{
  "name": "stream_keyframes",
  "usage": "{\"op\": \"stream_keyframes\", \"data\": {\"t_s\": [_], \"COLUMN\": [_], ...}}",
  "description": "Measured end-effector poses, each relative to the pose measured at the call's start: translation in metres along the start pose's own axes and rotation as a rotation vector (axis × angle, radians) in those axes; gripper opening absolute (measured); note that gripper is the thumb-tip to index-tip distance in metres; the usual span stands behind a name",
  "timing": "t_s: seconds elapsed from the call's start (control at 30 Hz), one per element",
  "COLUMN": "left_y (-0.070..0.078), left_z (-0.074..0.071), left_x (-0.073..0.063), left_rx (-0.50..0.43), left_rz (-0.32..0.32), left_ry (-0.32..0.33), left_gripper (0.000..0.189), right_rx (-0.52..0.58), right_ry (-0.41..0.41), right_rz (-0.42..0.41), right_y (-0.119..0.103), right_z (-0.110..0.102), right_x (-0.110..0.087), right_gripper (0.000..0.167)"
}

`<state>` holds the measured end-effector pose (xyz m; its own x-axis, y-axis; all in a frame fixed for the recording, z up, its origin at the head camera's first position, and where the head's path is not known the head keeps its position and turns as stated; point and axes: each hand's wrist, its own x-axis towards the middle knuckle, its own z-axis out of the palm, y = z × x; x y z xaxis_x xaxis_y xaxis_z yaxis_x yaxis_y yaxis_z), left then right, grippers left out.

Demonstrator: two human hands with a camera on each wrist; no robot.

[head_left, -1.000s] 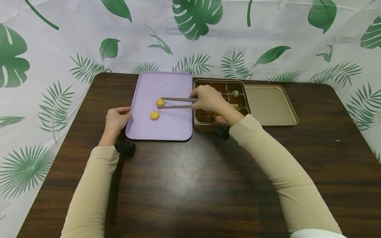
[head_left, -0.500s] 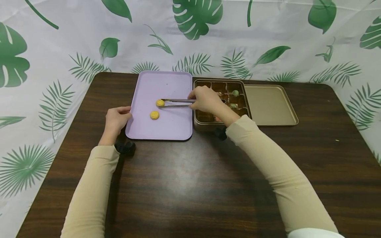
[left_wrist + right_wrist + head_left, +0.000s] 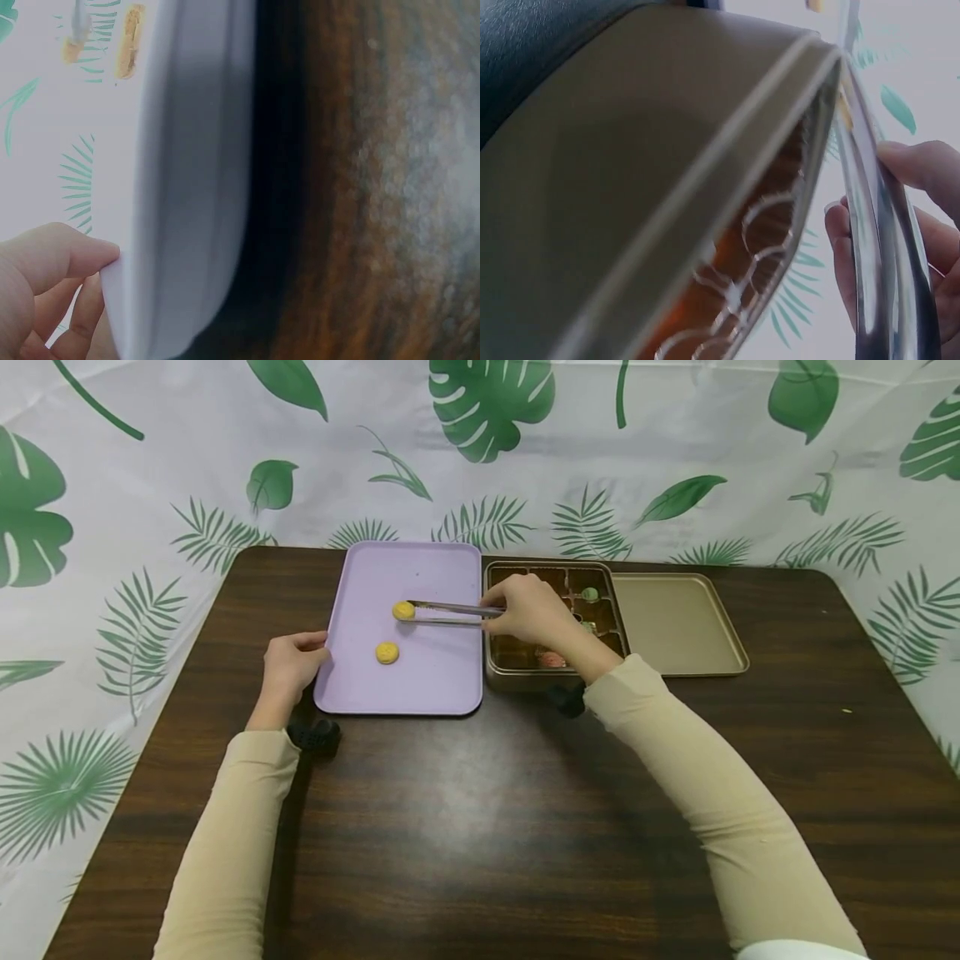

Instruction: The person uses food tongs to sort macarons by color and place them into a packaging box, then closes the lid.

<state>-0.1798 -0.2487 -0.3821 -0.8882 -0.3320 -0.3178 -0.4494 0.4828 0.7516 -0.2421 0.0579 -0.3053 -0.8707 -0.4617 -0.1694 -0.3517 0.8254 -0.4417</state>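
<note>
In the head view, my left hand (image 3: 291, 668) pinches the left edge of a lilac tray (image 3: 442, 685); the left wrist view has the thumb on the rim and fingers behind it. My right hand (image 3: 532, 610) holds metal tongs (image 3: 453, 608) between thumb and fingers, reaching leftward across the tray. At their tips sits a yellow macaron (image 3: 403, 611), gripped between the two arms. A second yellow macaron (image 3: 387, 652) lies on the tray just in front of it. The right wrist view shows the tongs (image 3: 885, 247) close up, beside the tin's wall.
A bronze tin (image 3: 525, 675) with a divided insert stands against the tray's right side, partly under the right hand. It holds a green macaron (image 3: 590, 594) and a pink one (image 3: 552, 659). Right of it lies a flat gold lid (image 3: 667, 627). A leaf-print cloth (image 3: 510, 477) hangs behind the table.
The tongs have narrowed around the farther yellow macaron, and both have shifted slightly toward the back of the tray. My left hand and the nearer macaron have stayed in place.
</note>
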Motion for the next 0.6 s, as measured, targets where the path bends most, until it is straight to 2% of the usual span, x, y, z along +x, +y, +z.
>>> {"op": "stream_keyframes", "data": {"t_s": [0.17, 0.6], "left_y": [-0.001, -0.002], "left_z": [0.0, 0.0], "left_x": [0.001, 0.002], "left_rx": [0.007, 0.018], "left_rz": [0.002, -0.005], "left_ry": [-0.002, -0.004], "left_gripper": [0.043, 0.043], "right_rx": [0.05, 0.113], "right_ry": [0.033, 0.112], "right_rz": [0.025, 0.084], "right_y": [0.006, 0.041], "right_z": [-0.013, -0.049], "right_x": [-0.01, -0.045], "right_gripper": [0.03, 0.039]}}
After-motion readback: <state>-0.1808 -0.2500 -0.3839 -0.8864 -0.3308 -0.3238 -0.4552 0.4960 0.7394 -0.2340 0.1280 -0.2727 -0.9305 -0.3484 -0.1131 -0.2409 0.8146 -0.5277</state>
